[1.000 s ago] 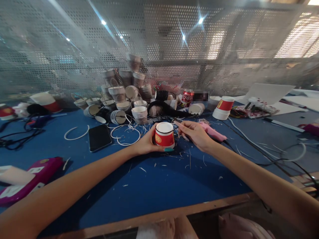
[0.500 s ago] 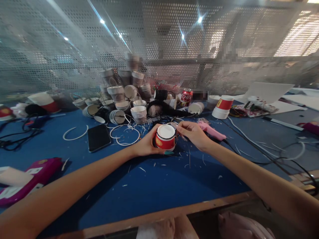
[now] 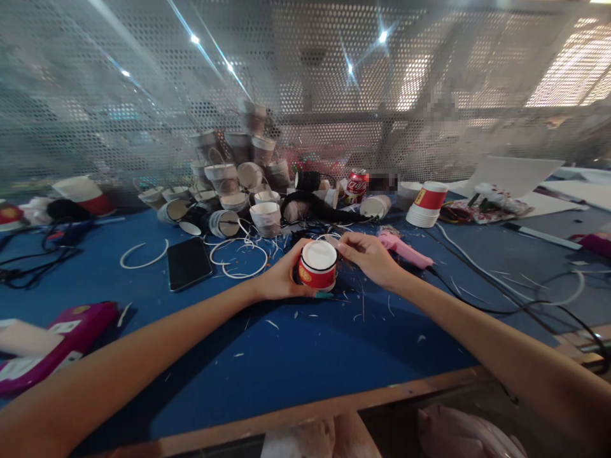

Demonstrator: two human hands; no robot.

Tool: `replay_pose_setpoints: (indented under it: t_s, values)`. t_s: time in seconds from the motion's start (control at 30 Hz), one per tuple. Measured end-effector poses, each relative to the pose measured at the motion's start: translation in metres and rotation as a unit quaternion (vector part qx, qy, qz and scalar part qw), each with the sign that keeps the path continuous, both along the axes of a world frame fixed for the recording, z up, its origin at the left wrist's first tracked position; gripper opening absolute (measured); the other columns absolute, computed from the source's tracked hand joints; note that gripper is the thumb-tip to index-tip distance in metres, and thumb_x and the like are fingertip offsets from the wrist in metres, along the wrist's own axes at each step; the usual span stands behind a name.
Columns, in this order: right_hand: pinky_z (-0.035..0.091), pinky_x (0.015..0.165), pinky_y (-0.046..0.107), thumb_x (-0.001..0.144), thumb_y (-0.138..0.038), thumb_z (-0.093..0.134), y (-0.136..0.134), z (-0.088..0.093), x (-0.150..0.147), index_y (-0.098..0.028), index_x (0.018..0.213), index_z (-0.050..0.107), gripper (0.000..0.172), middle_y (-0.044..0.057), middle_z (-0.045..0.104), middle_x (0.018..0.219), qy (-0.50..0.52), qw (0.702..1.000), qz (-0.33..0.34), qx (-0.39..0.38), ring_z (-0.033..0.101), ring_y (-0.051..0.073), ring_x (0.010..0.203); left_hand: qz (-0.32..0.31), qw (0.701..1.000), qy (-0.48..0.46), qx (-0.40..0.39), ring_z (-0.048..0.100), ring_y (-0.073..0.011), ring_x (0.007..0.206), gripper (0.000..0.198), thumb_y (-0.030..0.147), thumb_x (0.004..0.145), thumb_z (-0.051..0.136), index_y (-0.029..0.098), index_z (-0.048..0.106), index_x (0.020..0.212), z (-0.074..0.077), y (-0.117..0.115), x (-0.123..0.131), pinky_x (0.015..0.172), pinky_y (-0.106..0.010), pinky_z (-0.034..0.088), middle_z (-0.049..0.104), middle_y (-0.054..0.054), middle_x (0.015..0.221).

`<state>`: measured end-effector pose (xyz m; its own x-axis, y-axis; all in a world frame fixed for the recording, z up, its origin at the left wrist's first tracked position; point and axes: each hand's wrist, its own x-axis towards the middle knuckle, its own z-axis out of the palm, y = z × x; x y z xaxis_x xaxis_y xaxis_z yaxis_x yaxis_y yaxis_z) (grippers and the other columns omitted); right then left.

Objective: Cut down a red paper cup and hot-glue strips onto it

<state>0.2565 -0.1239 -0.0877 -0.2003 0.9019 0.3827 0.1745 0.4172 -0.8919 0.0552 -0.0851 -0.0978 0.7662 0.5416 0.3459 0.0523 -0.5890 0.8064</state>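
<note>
A red and white paper cup (image 3: 317, 275) stands with its white round end up, in the middle of the blue table. A black band runs around its upper edge. My left hand (image 3: 285, 273) is wrapped around the cup's left and near sides, with a teal fingernail showing below it. At the cup's upper right edge, my right hand (image 3: 367, 256) has thumb and forefinger pinched together. What those fingertips hold, if anything, is too small to make out. A pink hot glue gun (image 3: 405, 248) lies just right of my right hand.
Small paper-cup buckets (image 3: 222, 179) are piled at the back, beside a red drink can (image 3: 356, 186). Stacked cups (image 3: 428, 205) stand at the right. A phone (image 3: 189, 264) and white cord loops (image 3: 238, 259) lie left; a magenta tape dispenser (image 3: 83, 324) sits near my left forearm.
The cup has shifted and tilted very slightly in my left hand, and the black band shows lower on its near side. My right hand stays nearly in place at its edge.
</note>
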Motion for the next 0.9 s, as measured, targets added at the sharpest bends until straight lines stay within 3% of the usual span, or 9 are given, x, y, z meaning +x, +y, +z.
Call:
replay_pose_setpoints:
  t_s: [0.9]
  values:
    - [0.032,0.052,0.025,0.074,-0.058,0.055,0.0009,-0.0031,-0.0051,-0.019,0.058,0.047,0.042,-0.004,0.041,0.056,0.005,1.0,0.001,0.008,0.036,0.009,0.054,-0.033,0.999,0.027,0.024,0.05,-0.0277,0.112,0.075,0.031,0.059,0.076,0.021,0.036,0.122,-0.0062,0.0029,-0.0024,0.096,-0.043,0.039,0.05,-0.011,0.119]
